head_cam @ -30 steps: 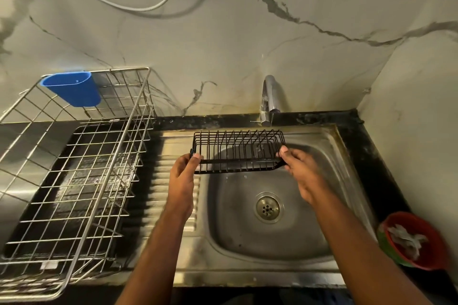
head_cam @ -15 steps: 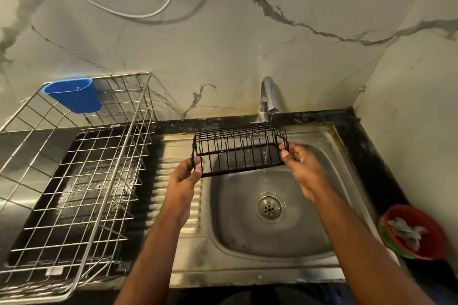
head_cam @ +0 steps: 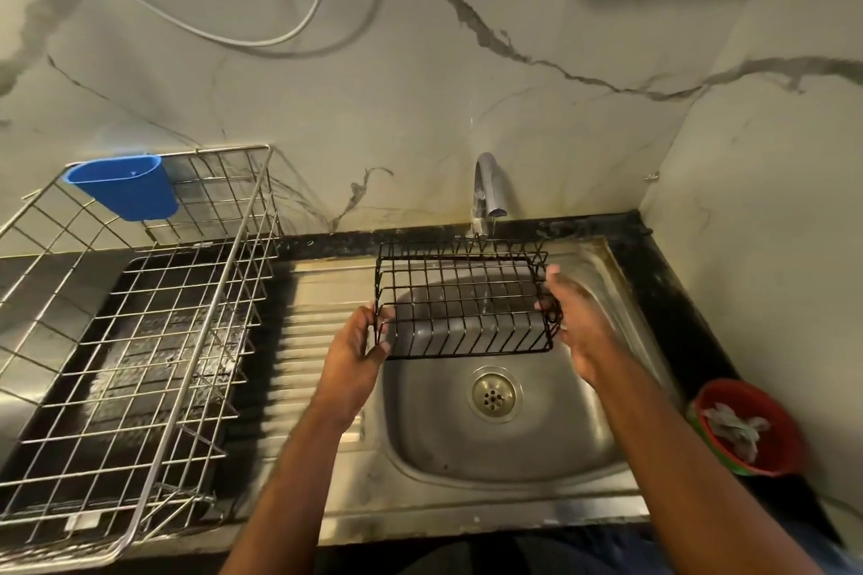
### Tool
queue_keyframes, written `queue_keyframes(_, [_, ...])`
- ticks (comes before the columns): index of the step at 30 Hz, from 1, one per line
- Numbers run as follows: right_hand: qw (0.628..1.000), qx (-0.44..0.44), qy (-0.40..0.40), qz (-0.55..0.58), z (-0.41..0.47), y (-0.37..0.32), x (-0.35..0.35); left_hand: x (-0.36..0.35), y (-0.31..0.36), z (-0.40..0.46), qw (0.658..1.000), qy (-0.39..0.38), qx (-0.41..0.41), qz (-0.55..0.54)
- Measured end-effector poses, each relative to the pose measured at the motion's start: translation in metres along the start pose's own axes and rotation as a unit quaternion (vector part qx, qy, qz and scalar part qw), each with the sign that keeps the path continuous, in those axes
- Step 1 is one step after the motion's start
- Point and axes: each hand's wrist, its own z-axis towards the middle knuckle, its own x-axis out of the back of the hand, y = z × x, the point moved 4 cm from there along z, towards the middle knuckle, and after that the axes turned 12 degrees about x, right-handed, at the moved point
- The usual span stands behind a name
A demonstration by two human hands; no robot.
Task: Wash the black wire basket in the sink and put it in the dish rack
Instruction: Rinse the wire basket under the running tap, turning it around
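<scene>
The black wire basket (head_cam: pixel 463 301) hangs over the sink (head_cam: pixel 607 275) under the tap (head_cam: pixel 488 191), the left hand (head_cam: pixel 357 348) and right hand (head_cam: pixel 576 317) gripping its ends. It seems light, stiff, probably slippery when wet; the end wires give the safest hold.

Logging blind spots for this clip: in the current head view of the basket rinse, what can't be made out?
- Dish rack: its left and near corners are cut off by the frame edge.
- Red bowl: contents too small and dim to identify.
- Right hand: motion-blurred; the fingers gripping the basket are unclear.
- Water from the tap: too faint to judge the flow.
</scene>
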Motion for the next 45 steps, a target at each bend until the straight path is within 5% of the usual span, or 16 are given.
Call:
queue_keyframes(6, [1.000, 0.019, -0.005, -0.017, 0.001, 0.003, 0.003, -0.003, -0.003, 0.002, 1.000, 0.012, 0.010, 0.008])
queue_keyframes(14, [0.999, 0.052, -0.003, 0.008, 0.008, -0.004, 0.007, -0.027, -0.004, 0.001, 0.961, -0.019, 0.168, -0.217])
queue_keyframes(21, [0.992, 0.097, -0.029, -0.079, 0.000, -0.011, 0.036, -0.059, -0.004, 0.014, 0.968, -0.018, 0.178, -0.174])
queue_keyframes(33, [0.959, 0.175, 0.045, -0.217, -0.008, -0.030, 0.066, -0.124, -0.011, 0.046, 0.974, -0.059, 0.193, -0.099])
queue_keyframes(45, [0.955, 0.161, 0.027, -0.246, -0.005, -0.020, 0.076, -0.143, -0.003, 0.075, 0.950, -0.085, 0.249, -0.170])
